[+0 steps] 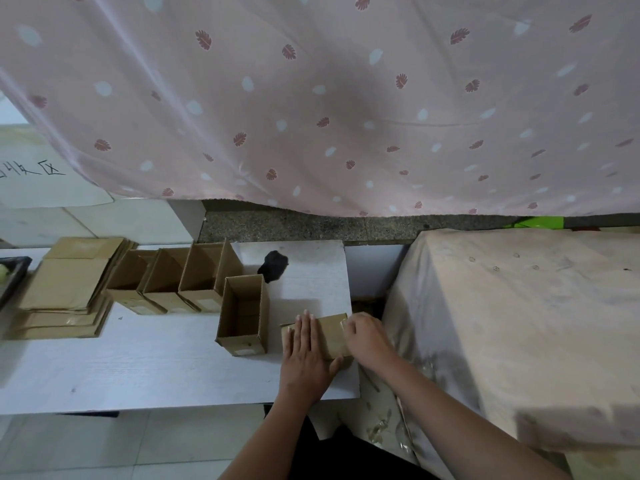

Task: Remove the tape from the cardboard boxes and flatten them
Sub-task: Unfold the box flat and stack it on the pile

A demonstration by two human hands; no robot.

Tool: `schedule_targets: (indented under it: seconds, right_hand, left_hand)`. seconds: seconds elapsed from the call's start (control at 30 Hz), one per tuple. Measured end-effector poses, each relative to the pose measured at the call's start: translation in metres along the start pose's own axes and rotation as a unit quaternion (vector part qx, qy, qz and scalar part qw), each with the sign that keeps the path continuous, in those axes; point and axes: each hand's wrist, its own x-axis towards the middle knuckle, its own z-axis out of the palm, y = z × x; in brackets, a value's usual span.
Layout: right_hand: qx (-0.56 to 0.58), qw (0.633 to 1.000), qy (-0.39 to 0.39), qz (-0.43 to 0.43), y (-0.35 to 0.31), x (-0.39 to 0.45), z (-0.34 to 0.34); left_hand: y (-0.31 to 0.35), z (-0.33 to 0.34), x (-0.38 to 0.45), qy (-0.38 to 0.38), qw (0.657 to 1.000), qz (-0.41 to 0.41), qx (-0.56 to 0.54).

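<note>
While the left hand (pixel 304 355) lies flat with its fingers straight and close together, pressing down on top of a small closed box (pixel 330 336), the right hand (pixel 367 337) has its fingers curled over the box's right end, right where a shiny strip of tape (pixel 344 323) shows; can't tell if it's actually pinching the tape or just gripping the edge. That box sits at the near right corner of the worktop (pixel 138 368), a white board, with the left thumb hooked round its near side. Just beside it on the left stands an open box (pixel 243 315), mouth up, not touching the hands. Further left, running toward the far edge, there's a row of three more open boxes (pixel 169 278) packed against each other, each with a pale label on its near face. Past those, at the left end of the worktop, is a stack of flattened boxes (pixel 65 289). A black lump (pixel 273 266) of something sits near the far edge, behind the open box. A pink curtain (pixel 311 98) with a leaf print hangs across the back, and a big cloth-covered block (pixel 519 323) stands off the worktop's right edge.
</note>
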Motion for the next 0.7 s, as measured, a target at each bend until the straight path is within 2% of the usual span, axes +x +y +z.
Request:
schedule_targets:
  seconds: [0.17, 0.53, 0.63, 0.7]
  right_hand:
    - [0.07, 0.998, 0.004, -0.001, -0.001, -0.003, 0.0]
    - [0.182, 0.979, 0.084, 0.022, 0.002, -0.002, -0.005]
    - [0.237, 0.968, 0.083, 0.004, 0.011, 0.001, -0.013]
    - [0.211, 0.975, 0.069, 0.005, 0.016, 0.003, -0.013]
  left_hand:
    - [0.016, -0.004, 0.0, -0.002, 0.997, 0.073, 0.03]
    - [0.016, -0.006, -0.001, -0.007, 0.997, 0.069, 0.022]
    - [0.012, -0.003, -0.002, 0.004, 0.997, 0.078, 0.016]
    - [0.011, -0.002, -0.003, 0.003, 0.996, 0.084, 0.017]
